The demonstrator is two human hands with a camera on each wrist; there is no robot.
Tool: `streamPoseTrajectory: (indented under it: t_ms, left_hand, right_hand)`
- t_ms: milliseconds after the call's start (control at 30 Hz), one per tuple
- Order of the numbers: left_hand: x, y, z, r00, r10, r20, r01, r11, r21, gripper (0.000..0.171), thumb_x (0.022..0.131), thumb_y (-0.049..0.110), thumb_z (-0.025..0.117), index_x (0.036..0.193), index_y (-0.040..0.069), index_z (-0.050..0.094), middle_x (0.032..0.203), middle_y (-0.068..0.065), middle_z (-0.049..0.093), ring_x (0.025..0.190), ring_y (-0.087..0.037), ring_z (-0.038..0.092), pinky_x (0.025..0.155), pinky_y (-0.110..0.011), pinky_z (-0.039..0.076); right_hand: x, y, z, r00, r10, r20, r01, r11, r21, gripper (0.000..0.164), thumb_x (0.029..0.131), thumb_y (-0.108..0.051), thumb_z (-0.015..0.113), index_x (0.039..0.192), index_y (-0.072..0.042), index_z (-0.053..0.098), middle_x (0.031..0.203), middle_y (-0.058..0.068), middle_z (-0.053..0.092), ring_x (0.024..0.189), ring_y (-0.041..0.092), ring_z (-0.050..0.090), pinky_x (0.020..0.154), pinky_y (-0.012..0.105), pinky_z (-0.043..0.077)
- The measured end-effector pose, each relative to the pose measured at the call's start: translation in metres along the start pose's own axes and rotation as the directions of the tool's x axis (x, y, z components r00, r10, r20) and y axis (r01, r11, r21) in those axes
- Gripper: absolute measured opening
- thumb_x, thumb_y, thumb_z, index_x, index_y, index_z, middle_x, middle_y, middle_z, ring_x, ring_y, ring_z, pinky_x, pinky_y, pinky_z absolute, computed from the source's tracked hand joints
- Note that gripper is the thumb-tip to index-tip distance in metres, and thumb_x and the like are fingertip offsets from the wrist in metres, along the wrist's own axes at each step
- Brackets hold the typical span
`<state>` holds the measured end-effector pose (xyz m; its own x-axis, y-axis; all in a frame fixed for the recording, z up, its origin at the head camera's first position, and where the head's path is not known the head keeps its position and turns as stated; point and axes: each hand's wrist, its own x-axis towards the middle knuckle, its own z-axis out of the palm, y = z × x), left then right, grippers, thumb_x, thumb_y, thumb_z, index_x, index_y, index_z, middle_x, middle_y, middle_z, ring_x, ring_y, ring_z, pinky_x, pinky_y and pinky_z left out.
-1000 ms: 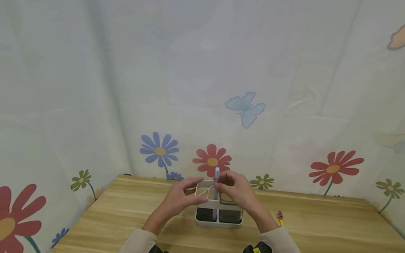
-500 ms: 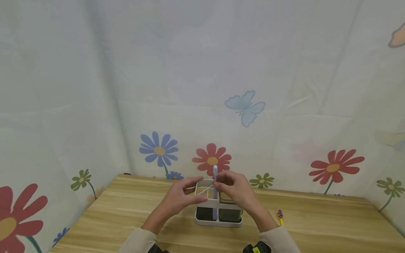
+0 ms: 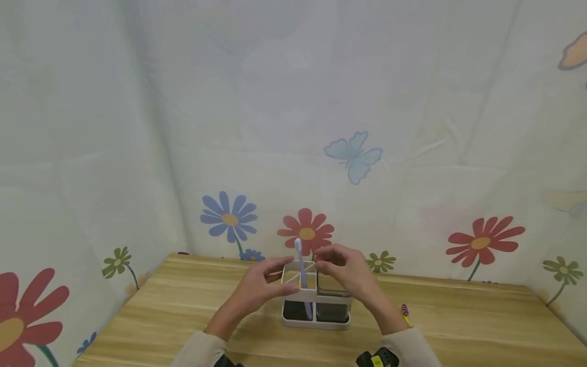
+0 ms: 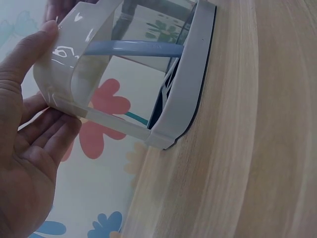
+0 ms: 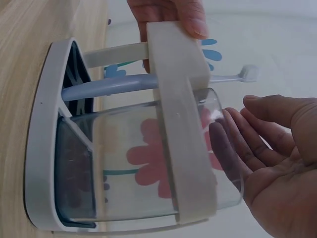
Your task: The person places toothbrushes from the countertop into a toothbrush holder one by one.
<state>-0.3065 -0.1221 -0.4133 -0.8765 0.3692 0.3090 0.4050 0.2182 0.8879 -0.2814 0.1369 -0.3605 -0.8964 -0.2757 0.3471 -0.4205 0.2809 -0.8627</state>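
A white toothbrush holder (image 3: 316, 324) with a tray base and a divided upper rack stands on the table. My left hand (image 3: 254, 288) grips the rack's left side, its thumb (image 4: 34, 49) on the front and its fingers (image 4: 54, 131) at the side. A pale lilac toothbrush (image 5: 114, 87) leans upright in a left compartment, its head up and its foot in the base. A clear cup (image 5: 129, 158) fills the holder's right side. My right hand (image 5: 282, 153) is beside the cup's mouth with relaxed, parted fingers, holding nothing.
On the wooden table (image 3: 458, 326), to the right of my right forearm, lies a yellow-handled thing with a striped purple head (image 3: 405, 313). A floral curtain (image 3: 257, 127) hangs behind the table's far edge.
My right hand has let go of the toothbrush and drawn slightly right. The toothbrush's head has tipped left. My left hand keeps its grip on the holder.
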Motion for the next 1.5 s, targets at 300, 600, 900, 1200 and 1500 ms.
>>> streamPoseTrajectory:
  t_ms: [300, 600, 900, 1200, 1500]
  left_hand:
    - [-0.004, -0.008, 0.003, 1.0, -0.007, 0.0, 0.007, 1.0, -0.025, 0.067, 0.089, 0.018, 0.089, 0.148, 0.003, 0.061, 0.15, -0.018, 0.058, 0.136, -0.042, 0.057, 0.108, -0.042, 0.052]
    - [-0.004, -0.009, 0.005, 1.0, -0.002, 0.007, 0.002, 1.0, -0.018, 0.069, 0.089, 0.023, 0.09, 0.148, 0.002, 0.061, 0.149, -0.019, 0.06, 0.134, -0.041, 0.059, 0.107, -0.046, 0.052]
    - [0.001, -0.006, 0.003, 1.0, 0.011, 0.005, -0.011, 1.0, -0.022, 0.071, 0.088, 0.026, 0.091, 0.148, 0.003, 0.061, 0.15, -0.018, 0.058, 0.135, -0.041, 0.058, 0.109, -0.048, 0.051]
    - [0.001, -0.004, 0.002, 1.0, 0.003, 0.005, -0.003, 1.0, -0.013, 0.07, 0.089, 0.025, 0.09, 0.149, 0.003, 0.06, 0.151, -0.017, 0.058, 0.136, -0.041, 0.058, 0.109, -0.048, 0.05]
    - [0.001, -0.005, 0.0, 1.0, 0.007, -0.003, -0.007, 1.0, -0.014, 0.068, 0.089, 0.025, 0.09, 0.148, 0.006, 0.062, 0.15, -0.016, 0.059, 0.135, -0.039, 0.059, 0.108, -0.043, 0.052]
  right_hand:
    - [-0.013, -0.008, -0.015, 0.999, -0.015, -0.042, 0.017, 0.998, 0.06, 0.029, 0.1, -0.015, 0.077, 0.125, -0.002, 0.073, 0.117, 0.013, 0.076, 0.107, 0.036, 0.073, 0.092, 0.036, 0.064]
    - [-0.036, -0.015, -0.048, 0.992, -0.045, -0.117, 0.04, 0.998, -0.044, 0.026, 0.1, -0.019, 0.077, 0.122, -0.006, 0.075, 0.115, 0.009, 0.077, 0.099, 0.018, 0.075, 0.089, 0.026, 0.062]
    - [-0.061, -0.009, -0.085, 0.987, -0.036, -0.156, 0.018, 0.994, -0.111, 0.025, 0.103, -0.018, 0.074, 0.123, -0.004, 0.074, 0.113, 0.008, 0.077, 0.097, 0.015, 0.075, 0.084, 0.026, 0.063]
    - [-0.075, 0.009, -0.113, 0.985, 0.042, -0.168, -0.064, 0.99, -0.128, 0.029, 0.104, -0.018, 0.072, 0.127, 0.0, 0.071, 0.115, 0.008, 0.076, 0.096, 0.012, 0.074, 0.082, 0.026, 0.064]
    - [-0.087, 0.025, -0.127, 0.973, 0.166, -0.162, -0.184, 0.977, -0.104, 0.033, 0.102, -0.018, 0.075, 0.126, 0.004, 0.069, 0.115, 0.013, 0.075, 0.096, 0.013, 0.074, 0.082, 0.027, 0.064]
